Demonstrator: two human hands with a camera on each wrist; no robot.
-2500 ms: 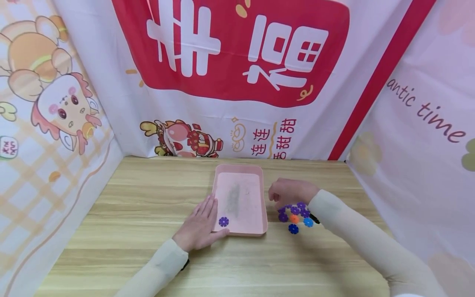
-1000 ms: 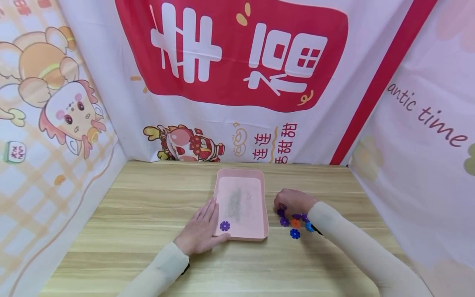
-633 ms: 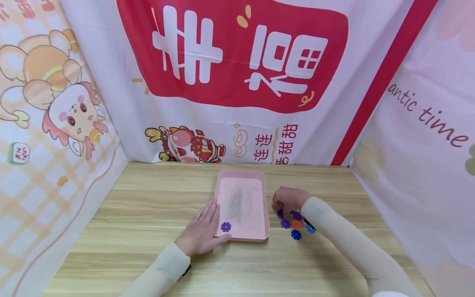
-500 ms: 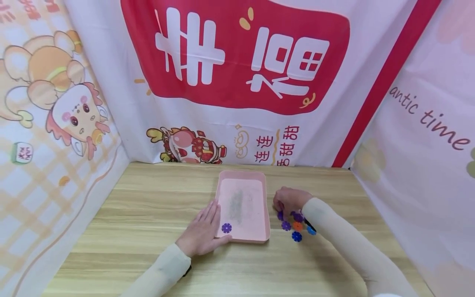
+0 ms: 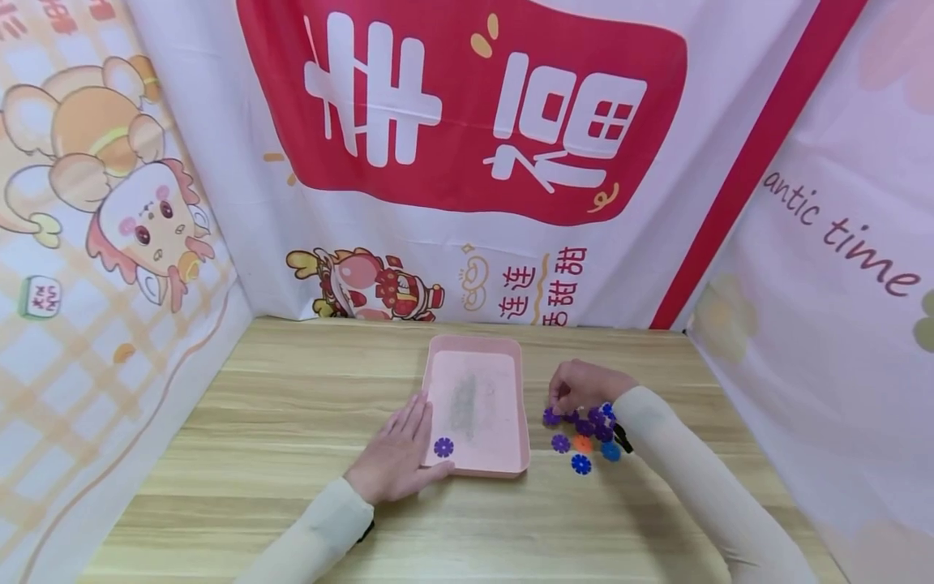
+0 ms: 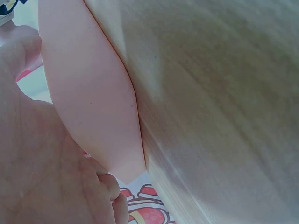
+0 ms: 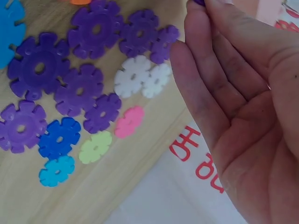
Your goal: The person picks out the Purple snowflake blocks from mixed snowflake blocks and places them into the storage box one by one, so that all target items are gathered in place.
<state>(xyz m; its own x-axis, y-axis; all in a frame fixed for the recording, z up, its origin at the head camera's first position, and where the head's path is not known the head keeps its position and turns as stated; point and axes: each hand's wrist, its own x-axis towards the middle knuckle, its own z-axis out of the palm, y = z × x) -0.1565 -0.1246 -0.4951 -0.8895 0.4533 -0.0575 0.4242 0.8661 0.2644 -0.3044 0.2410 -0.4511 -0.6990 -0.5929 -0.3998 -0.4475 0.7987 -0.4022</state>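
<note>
My left hand (image 5: 394,454) lies along the left side of a shallow pink tray (image 5: 503,405), fingers straight, thumb at the near corner. The tray's outer wall (image 6: 93,84) fills much of the left wrist view beside that hand. One purple notched snowflake disc (image 5: 443,447) lies inside, near the thumb. Right of the tray, my right hand (image 5: 587,385) pinches another purple snowflake disc (image 5: 551,416) between thumb and fingers; only its edge (image 7: 200,2) shows in the right wrist view. The other fingers of that hand are loosely bent, palm in sight.
Beneath and beside the right hand lies a loose group of discs: several purple ones (image 7: 39,65), an orange one (image 5: 583,444), a blue one (image 5: 580,464), white (image 7: 133,76), pink (image 7: 129,122) and light green (image 7: 96,147). Printed cloth (image 5: 467,203) walls the table's back and sides.
The right hand reached into the discs, fingers down, and has now shifted slightly right and back with a purple disc pinched, uncovering more discs. The left hand stays at the tray.
</note>
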